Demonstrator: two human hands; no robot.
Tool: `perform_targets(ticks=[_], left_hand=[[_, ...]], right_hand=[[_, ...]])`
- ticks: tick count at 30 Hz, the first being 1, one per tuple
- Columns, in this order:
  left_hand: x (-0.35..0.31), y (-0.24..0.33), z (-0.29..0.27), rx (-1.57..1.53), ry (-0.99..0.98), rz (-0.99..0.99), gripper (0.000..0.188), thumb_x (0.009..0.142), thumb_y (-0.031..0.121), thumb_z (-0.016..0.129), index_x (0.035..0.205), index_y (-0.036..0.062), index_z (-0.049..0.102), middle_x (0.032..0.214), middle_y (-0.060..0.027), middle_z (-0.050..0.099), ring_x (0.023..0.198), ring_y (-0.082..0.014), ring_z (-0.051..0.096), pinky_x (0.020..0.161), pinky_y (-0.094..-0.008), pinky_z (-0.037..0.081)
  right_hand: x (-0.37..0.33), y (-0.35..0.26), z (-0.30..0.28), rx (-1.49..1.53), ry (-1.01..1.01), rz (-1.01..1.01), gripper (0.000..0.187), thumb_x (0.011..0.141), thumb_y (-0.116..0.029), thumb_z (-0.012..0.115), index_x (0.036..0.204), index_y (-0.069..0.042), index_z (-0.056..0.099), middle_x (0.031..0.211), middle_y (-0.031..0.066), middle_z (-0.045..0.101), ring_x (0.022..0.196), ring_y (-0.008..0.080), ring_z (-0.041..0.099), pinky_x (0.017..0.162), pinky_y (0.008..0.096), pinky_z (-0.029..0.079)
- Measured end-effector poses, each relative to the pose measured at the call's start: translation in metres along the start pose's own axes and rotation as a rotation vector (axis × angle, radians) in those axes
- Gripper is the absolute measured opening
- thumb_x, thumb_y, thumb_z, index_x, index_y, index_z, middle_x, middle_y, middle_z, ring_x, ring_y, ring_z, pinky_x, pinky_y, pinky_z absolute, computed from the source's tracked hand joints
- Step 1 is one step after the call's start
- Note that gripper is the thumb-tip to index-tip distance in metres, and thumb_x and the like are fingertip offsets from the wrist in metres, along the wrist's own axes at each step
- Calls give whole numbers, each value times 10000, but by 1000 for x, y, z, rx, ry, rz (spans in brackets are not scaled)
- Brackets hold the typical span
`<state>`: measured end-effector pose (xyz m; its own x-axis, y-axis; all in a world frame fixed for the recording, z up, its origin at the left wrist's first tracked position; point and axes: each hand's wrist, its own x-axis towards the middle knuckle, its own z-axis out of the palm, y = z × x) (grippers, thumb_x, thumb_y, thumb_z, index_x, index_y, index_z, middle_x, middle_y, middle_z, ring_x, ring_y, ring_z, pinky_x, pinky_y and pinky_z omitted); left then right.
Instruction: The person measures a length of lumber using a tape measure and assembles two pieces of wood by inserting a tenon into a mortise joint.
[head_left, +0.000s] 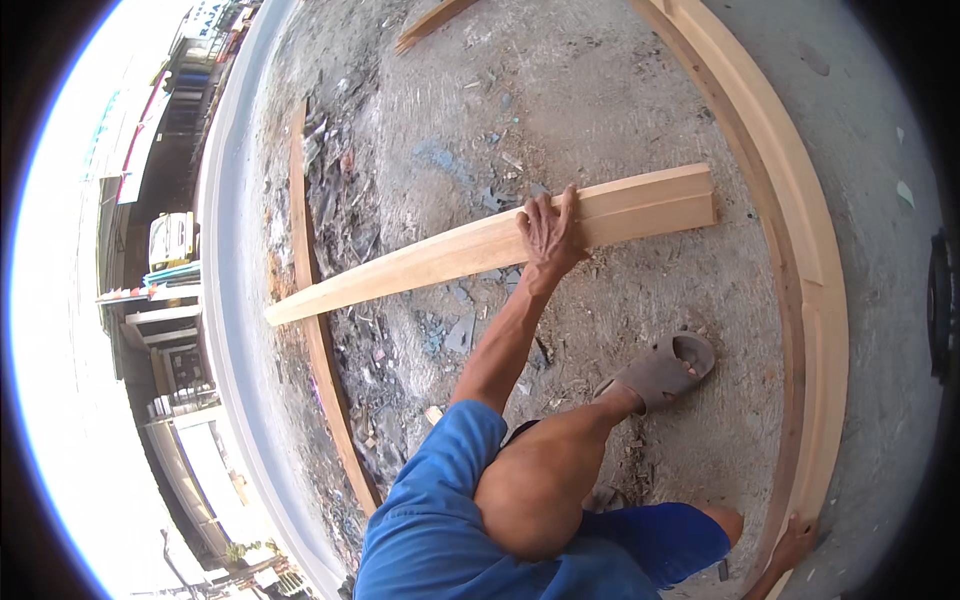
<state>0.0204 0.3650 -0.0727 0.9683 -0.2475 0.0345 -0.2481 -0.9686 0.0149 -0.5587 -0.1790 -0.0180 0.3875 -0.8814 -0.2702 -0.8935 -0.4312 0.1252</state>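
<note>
- Pale timber board (pixel 430 257), w/ stepped profile at R end, is seen across the middle, over rough concrete ground (pixel 640 110); its narrow-looking L end is laid across the brown batten (pixel 303 220).
- Board is covered nr its R half by the L hand (pixel 550 232): fingers spread over the upper face, tips at the far edge; underside hidden, so whether it's gripped tight can't be told.
- Long rebated beam (pixel 822 320) is seen along the R side, bent by the lens.
- Beam is touched nr its lower end by the R hand (pixel 795 542); fingers partly hidden, grip can't be told.
- Grey-brown sandal (pixel 665 372) is worn on a foot btwn board & beam.
- Debris (pixel 345 185) is strewn beside the batten; broken wood piece (pixel 430 22) is seen at top.
</note>
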Motion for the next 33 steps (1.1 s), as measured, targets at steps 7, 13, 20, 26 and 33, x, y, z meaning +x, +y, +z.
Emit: perform_targets(ticks=[7,13,20,26,33], left_hand=[[8,13,-33,-69,47,136,1187,453,446,974,1452,239,367,1169,-169,449,1131,-368,420,942,-541,310],[-17,-27,-30,-124,-217,241,550,664,337,884,1109,110,655,1200,-138,570,1132,-367,511,1002,-470,404],[12,10,-64,-197,-600,198,596,758,277,816,1285,96,605,961,-234,731,914,-401,721,824,-474,574],[-21,22,-101,-267,-607,234,619,722,278,837,1288,126,636,973,-226,733,921,-378,725,831,-452,583],[-32,101,-123,-228,-652,284,624,737,346,842,1298,183,624,906,-154,753,861,-339,739,835,-431,591]], right_hand=[[-8,-31,-17,43,-96,127,705,891,-356,748,1398,70,507,1387,260,548,1270,412,535,1048,467,426],[-13,-86,-63,211,84,-60,594,721,-281,881,1137,56,624,1066,281,646,1047,452,626,915,489,480],[-12,-51,-62,113,18,-27,612,702,-318,895,1141,12,625,1059,234,662,1014,418,651,867,487,514],[-21,-56,-58,50,-26,-2,639,715,-328,887,1181,8,608,1084,240,647,1015,421,650,865,498,522],[-20,-46,-51,86,2,-25,638,717,-336,878,1182,-2,594,1089,244,627,1016,445,632,853,500,522]])
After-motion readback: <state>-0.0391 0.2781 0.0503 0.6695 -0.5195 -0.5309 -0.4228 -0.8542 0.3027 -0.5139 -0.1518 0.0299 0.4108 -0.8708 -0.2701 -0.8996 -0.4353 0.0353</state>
